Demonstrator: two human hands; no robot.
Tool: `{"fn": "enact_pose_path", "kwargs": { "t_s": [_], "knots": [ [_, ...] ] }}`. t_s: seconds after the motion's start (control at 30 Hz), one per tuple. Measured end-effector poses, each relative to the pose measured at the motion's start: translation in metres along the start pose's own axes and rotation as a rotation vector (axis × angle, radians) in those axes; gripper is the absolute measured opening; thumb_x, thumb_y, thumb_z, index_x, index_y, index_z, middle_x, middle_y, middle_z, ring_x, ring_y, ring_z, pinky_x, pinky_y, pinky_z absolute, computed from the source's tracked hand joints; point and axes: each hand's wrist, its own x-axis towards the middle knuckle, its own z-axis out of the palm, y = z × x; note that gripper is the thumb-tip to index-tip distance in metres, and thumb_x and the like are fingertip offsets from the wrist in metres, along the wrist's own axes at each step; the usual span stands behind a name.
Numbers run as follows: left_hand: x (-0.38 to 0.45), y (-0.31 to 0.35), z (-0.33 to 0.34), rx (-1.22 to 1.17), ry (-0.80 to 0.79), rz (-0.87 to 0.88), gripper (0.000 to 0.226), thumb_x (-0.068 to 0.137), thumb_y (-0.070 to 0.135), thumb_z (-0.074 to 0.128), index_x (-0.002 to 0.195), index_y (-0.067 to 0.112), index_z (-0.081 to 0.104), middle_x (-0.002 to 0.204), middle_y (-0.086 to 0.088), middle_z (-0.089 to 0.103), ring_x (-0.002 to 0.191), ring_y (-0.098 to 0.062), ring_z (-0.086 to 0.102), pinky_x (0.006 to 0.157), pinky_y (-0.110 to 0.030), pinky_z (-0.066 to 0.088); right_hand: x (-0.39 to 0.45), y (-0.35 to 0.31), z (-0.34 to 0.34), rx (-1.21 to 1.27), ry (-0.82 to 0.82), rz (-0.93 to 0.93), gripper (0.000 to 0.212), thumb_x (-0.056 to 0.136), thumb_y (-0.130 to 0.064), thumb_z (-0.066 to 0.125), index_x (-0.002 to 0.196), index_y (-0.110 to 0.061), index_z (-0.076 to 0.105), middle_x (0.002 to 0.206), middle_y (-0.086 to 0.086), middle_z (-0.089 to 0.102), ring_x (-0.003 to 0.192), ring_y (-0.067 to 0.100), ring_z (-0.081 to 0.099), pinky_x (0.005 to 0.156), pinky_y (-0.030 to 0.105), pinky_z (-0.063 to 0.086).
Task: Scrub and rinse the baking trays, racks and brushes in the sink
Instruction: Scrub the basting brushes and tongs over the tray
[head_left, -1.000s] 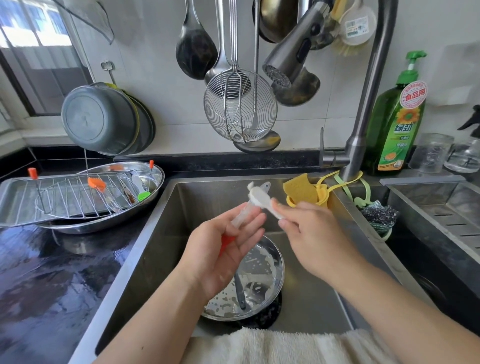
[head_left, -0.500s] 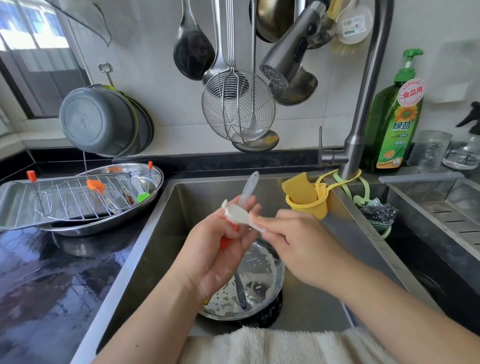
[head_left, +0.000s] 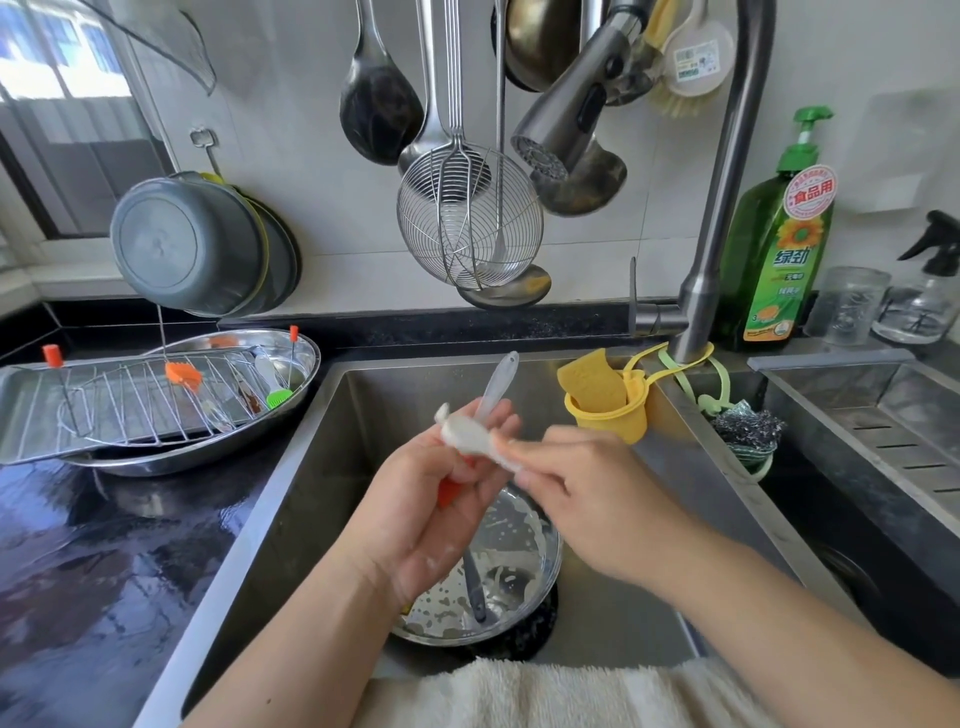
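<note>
1. Translucent plastic brush (head_left: 493, 395), orange at its lower end, is held over the sink (head_left: 363, 415) by the left hand (head_left: 441, 514), whose fingers are curled around it.
2. A white, soapy cloth (head_left: 472, 436) is pinched against the brush by the right hand (head_left: 597, 499).
3. Below, a soiled steel bowl (head_left: 519, 571) is seen on the sink floor.
4. On the left counter, a wire rack (head_left: 140, 395) is rested on a steel tray (head_left: 31, 410).

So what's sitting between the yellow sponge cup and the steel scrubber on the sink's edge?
In the head view, the tap's base stands between the sponge cup and the scrubber; both hang from it by loops.
</note>
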Motion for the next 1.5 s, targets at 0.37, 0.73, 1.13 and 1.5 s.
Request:
{"fn": "enact_pose_path", "kwargs": {
  "t_s": [0.37,0.73,1.13,1.5],
  "knots": [
    [0.0,-0.003,-0.003,0.224,0.011,-0.015,0.039,0.104,-0.012,0.035,0.132,-0.006,0.062,0.13,-0.022,0.069,0.123,-0.029,0.068,0.106,-0.04,0.052,-0.002,-0.006,-0.001,-0.037,0.021,0.109,0.042,0.101,-0.029,0.058,0.139,-0.047,0.056,0.075,-0.007,0.047,0.071,0.014,0.051,0.062,0.04,0.048],
    [0.002,-0.01,-0.01,1.204,0.187,0.327,0.041,0.108,-0.001,0.042,0.129,0.022,0.069,0.111,0.01,0.077,0.105,-0.002,0.072,0.092,-0.026,0.058,0.001,0.002,-0.004,-0.043,0.099,0.313,0.04,0.102,-0.025,0.056,0.139,-0.043,0.058,0.079,-0.005,0.052,0.068,0.017,0.051,0.061,0.039,0.045],
    [-0.001,-0.009,-0.002,0.865,0.221,0.224,0.028,0.113,0.021,0.038,0.11,0.003,0.059,0.085,-0.01,0.076,0.078,-0.023,0.076,0.08,-0.036,0.061,0.003,0.013,-0.003,-0.052,0.126,0.339,0.042,0.102,-0.025,0.056,0.142,-0.037,0.057,0.089,0.0,0.059,0.08,0.022,0.056,0.073,0.042,0.052],
    [0.002,-0.002,-0.008,0.193,0.291,-0.15,0.035,0.112,0.023,0.04,0.081,0.011,0.052,0.055,0.002,0.03,0.044,-0.009,0.021,0.038,-0.02,0.024,-0.002,-0.002,0.005,-0.026,-0.047,0.126,0.044,0.102,-0.026,0.058,0.143,-0.041,0.054,0.084,-0.006,0.05,0.077,0.015,0.052,0.069,0.042,0.049]
  ]
}}
